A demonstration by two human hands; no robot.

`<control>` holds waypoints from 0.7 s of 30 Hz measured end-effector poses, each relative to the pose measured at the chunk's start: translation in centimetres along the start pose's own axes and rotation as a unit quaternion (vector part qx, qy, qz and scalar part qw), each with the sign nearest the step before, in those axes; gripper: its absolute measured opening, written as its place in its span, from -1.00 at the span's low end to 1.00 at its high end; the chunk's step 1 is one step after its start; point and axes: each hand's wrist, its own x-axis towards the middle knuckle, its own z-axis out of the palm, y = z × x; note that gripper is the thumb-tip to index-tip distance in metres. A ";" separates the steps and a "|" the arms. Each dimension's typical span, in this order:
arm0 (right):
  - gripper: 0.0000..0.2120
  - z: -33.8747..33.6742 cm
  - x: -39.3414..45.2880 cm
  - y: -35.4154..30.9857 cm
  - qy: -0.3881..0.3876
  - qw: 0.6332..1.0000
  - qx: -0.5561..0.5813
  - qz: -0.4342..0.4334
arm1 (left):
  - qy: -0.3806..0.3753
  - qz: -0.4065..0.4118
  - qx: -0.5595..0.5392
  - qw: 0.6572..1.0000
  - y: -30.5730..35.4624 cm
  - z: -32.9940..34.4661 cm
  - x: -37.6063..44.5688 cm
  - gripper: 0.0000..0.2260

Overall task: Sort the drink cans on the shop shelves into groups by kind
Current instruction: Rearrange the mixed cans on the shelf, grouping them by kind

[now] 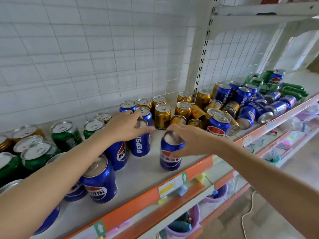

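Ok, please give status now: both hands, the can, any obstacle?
Left hand grips top of upright Pepsi can. Right hand grips second Pepsi can, upright near shelf edge. Mixed gold cans and toppled Pepsi cans still unsorted to the right.

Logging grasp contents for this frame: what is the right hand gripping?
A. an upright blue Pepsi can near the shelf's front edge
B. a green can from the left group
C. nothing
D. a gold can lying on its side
A: the right hand curls round the top of an upright blue Pepsi can near the orange shelf edge.
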 end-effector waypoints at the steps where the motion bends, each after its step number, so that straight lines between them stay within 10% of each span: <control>1: -0.35 0.5 0.5 -0.9 0.003 1.000 0.003 -0.018 | -0.005 -0.009 -0.020 1.000 0.0 -0.2 0.1 -0.48; 8: -0.27 2.0 3.5 -3.5 0.030 0.992 0.022 -0.118 | 0.024 -0.030 -0.075 0.996 1.4 -1.5 0.2 -0.72; 14: -0.58 -2.5 2.6 3.8 -0.020 0.985 -0.019 -0.169 | 0.097 -0.018 -0.058 0.993 5.3 -1.5 1.9 -0.75; 21: -0.64 -5.4 1.7 13.2 -0.071 0.984 -0.142 -0.077 | -0.051 -0.036 0.081 0.995 12.3 1.2 6.0 -0.71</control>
